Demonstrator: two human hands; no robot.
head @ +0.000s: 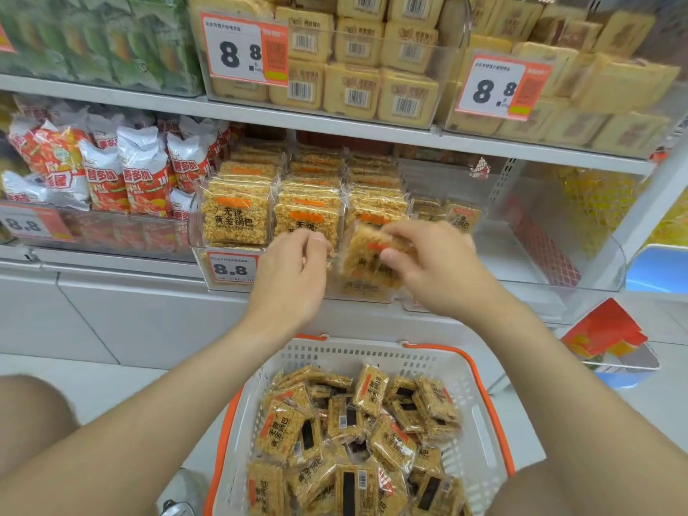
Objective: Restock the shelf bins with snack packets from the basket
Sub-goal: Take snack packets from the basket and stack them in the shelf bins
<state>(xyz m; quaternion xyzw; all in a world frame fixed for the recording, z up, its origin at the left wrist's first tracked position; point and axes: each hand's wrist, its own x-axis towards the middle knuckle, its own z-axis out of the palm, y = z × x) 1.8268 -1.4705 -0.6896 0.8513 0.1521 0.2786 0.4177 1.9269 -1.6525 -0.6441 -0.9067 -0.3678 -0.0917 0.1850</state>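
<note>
A white basket with orange handles [480,411] sits low in front of me, holding several golden rice-crisp snack packets [357,430]. On the lower shelf a clear bin [197,232] holds upright rows of the same packets [238,217]. My right hand [435,266] pinches one packet [366,262] at the bin's front right, thumb on its face. Beside it, my left hand [294,277] reaches to the bin's front middle with fingers curled against the packets there; what it grips is hidden.
A nearly bare clear bin [558,255] stands to the right with a few packets at its back. Red-and-white snack bags [111,173] fill the bin on the left. Yellow cake packs [353,68] line the upper shelf. A price tag [231,268] hangs on the bin front.
</note>
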